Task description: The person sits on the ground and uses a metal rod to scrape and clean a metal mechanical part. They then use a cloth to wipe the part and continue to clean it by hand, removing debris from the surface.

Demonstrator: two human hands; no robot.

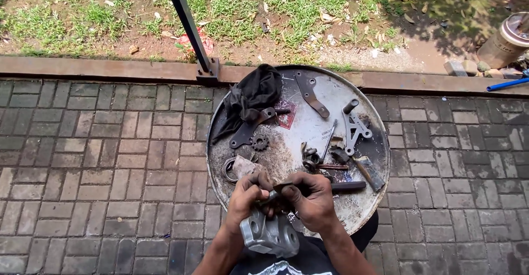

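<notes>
We are clamping our left hand [249,195] and right hand [313,198] on a grey metal casting [269,235] at the round drum lid's [330,87] near edge, its centre lying bare.

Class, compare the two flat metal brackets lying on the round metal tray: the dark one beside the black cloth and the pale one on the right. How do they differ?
The dark bracket is near-black, the pale bracket silvery grey. The dark bracket is a plain tapering plate lying against the black cloth; the pale bracket has open cut-outs and lies clear of it. Both lie flat on the round tray and have bolt holes.
</notes>
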